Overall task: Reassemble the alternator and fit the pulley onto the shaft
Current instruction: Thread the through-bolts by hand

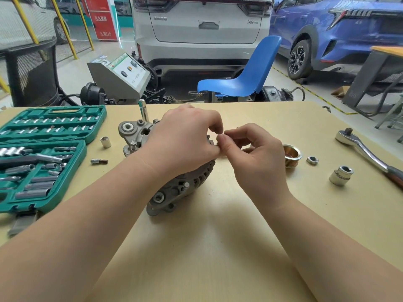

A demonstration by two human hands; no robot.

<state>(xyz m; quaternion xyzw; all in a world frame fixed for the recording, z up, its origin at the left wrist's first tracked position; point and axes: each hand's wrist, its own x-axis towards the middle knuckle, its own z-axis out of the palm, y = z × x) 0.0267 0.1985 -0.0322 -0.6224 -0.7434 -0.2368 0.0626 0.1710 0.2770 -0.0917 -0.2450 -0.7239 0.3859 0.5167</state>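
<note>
Head view showed the alternator (174, 171) lying on the pale desk (218, 247), its finned housing and mounting lugs turned toward the camera. The left hand (185, 140) lay over its top, fingers curled down at its right edge; whether that grip held anything small could not be told. The right hand (253, 153) met it there, thumb and forefinger pressed together in a narrow grip, the thing between them too small to make out. Just right of that hand the pulley (292, 155) stood on the desk, apart from the alternator, with a nut (312, 160) beside it and a socket (341, 175) nearer the camera. A ratchet (366, 151) lay farther right. An open green socket set (43, 158) sat at the left.
</note>
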